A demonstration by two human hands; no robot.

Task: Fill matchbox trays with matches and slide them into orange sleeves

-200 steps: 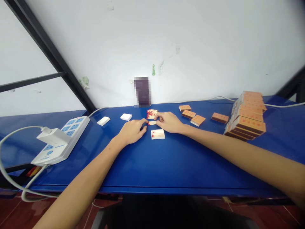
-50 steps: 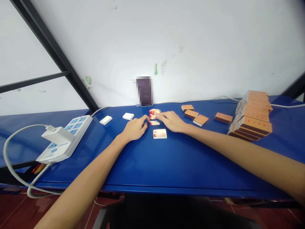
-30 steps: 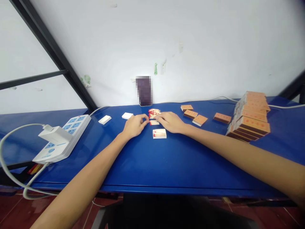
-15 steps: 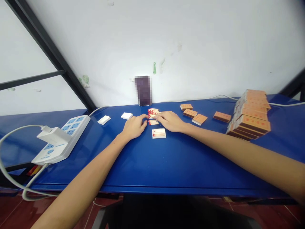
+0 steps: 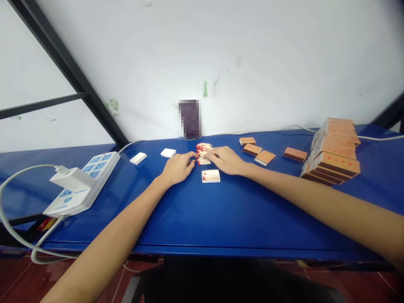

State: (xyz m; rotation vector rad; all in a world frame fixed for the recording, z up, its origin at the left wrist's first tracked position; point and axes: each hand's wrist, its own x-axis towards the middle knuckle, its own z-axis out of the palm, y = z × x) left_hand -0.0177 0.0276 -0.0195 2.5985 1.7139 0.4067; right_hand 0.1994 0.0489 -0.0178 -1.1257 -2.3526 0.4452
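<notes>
A pile of red-tipped matches (image 5: 204, 148) lies on the blue table between my two hands. My left hand (image 5: 179, 169) rests on the tabletop with curled fingers, its index fingertip against the red heads. From the other side, my right hand (image 5: 227, 160) has its thumb and fingertips at the bare stick ends. Some matches are held between the hands; the exact grip is partly hidden. Just in front sits a white matchbox tray (image 5: 211, 179) with a few matches in it.
Two white matchbox pieces (image 5: 138, 158) lie left. Several orange matchboxes (image 5: 265, 158) are scattered right, beside a tall matchbox stack (image 5: 336, 162). A white power strip (image 5: 91, 185) with cables stands left. A pixelated dark object (image 5: 191, 120) leans against the wall.
The front row of matches, apart from the pile before, now lies closer against it, with the gap filled. Both hands have barely moved.
</notes>
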